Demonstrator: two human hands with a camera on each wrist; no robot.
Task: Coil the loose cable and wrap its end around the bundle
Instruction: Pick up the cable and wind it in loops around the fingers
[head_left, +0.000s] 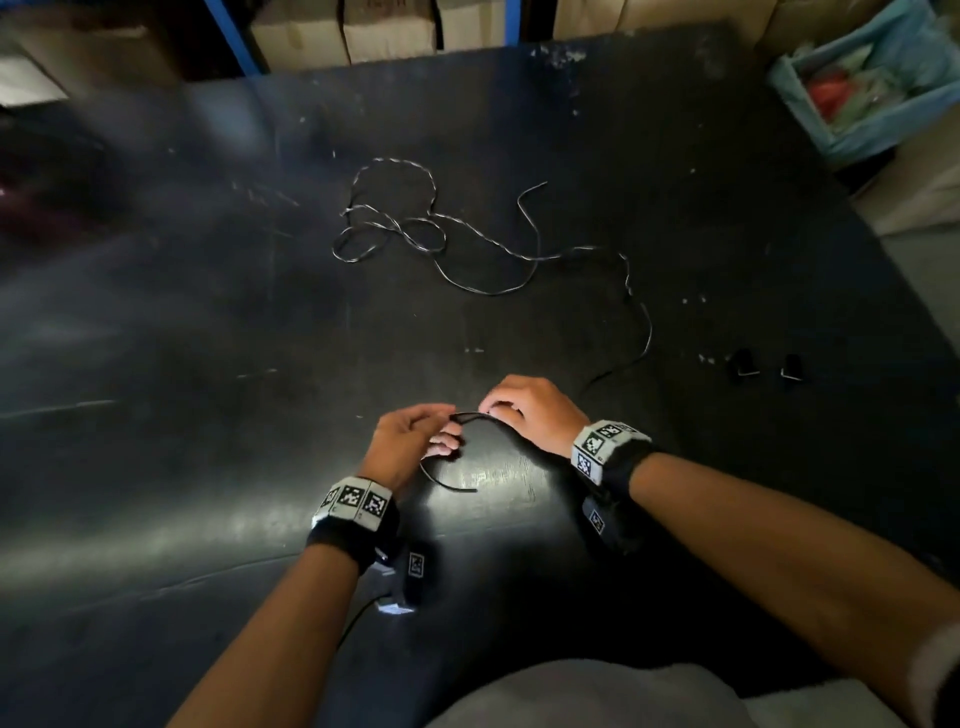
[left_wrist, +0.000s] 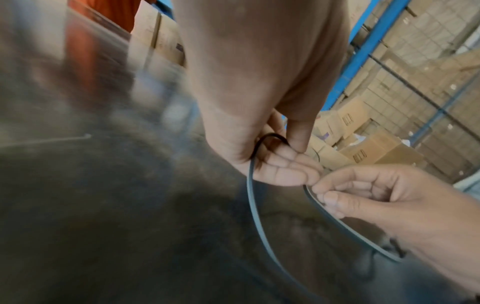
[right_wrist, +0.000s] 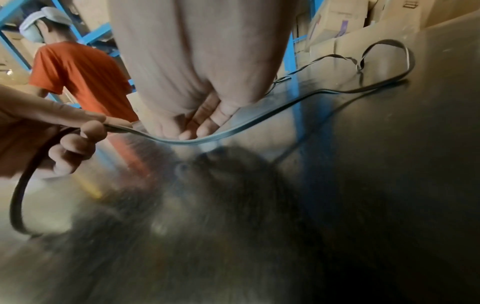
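Cable (head_left: 485, 291) end is pinched in the left hand (head_left: 410, 441); next stretch is pinched by the right hand (head_left: 530, 410). Remainder is sprawled loose across the far tabletop (head_left: 208, 312).

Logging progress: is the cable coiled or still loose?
Mostly loose: the cable sprawls across the table; only one end is held by both hands.
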